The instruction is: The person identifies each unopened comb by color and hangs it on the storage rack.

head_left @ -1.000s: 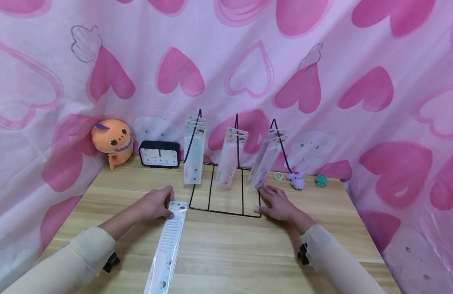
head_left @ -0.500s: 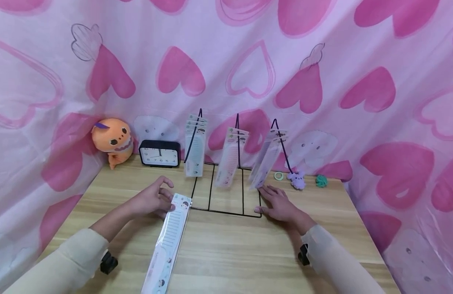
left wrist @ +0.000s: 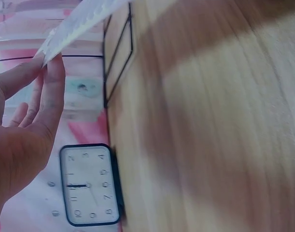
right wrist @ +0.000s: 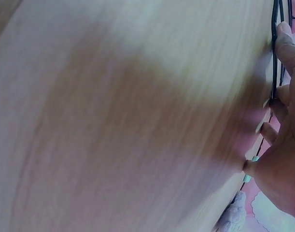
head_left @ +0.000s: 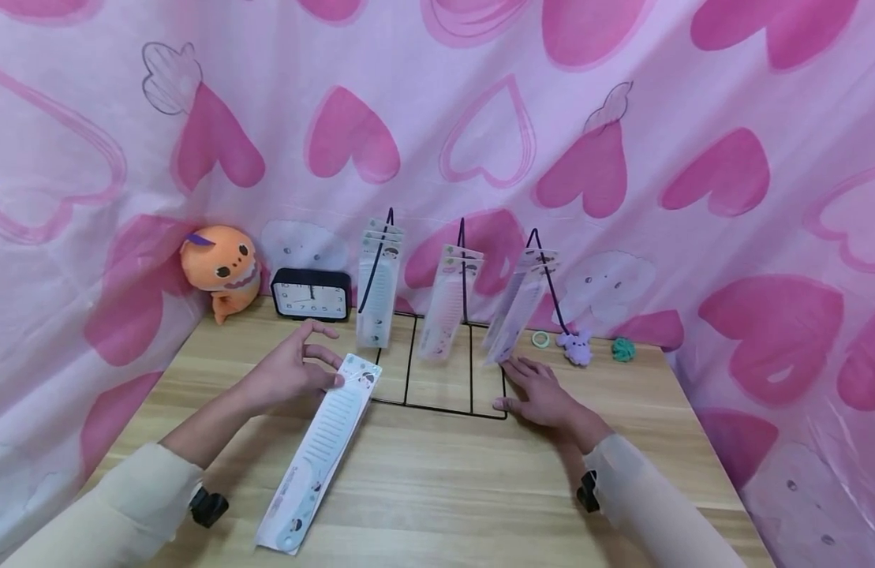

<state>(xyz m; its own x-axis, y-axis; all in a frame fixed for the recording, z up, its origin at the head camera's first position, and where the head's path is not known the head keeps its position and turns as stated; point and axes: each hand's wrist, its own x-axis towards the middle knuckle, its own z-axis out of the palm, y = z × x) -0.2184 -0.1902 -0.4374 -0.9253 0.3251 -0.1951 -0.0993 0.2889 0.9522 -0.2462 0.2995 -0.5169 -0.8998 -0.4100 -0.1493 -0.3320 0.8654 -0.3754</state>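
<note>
My left hand (head_left: 286, 374) pinches the top of a flat packaged comb (head_left: 322, 451) between thumb and fingers. The comb slants down toward the near side, raised off the table at its top end. From the left wrist view, the thumb and forefinger meet on the edge of the package (left wrist: 79, 30). A black wire rack (head_left: 437, 409) stands further back, with packaged combs on its three hooks: bluish ones (head_left: 378, 292) left, pinkish ones (head_left: 446, 312) middle, purplish ones (head_left: 514, 308) right. My right hand (head_left: 540, 394) rests at the rack's right corner, thumb touching the wire (right wrist: 274, 58).
A black-framed clock (head_left: 312, 295) and an orange plush toy (head_left: 224, 264) stand at the back left. Behind the right hand lie a pale green ring (head_left: 540, 339), a purple plush figure (head_left: 575, 348) and a green tuft (head_left: 623, 349). A heart-patterned curtain (head_left: 465, 79) hangs behind the table.
My left hand has lifted the comb's top end up and toward the rack, its other fingers spreading. The package's near end has come into view. The right hand stays at the rack's corner.
</note>
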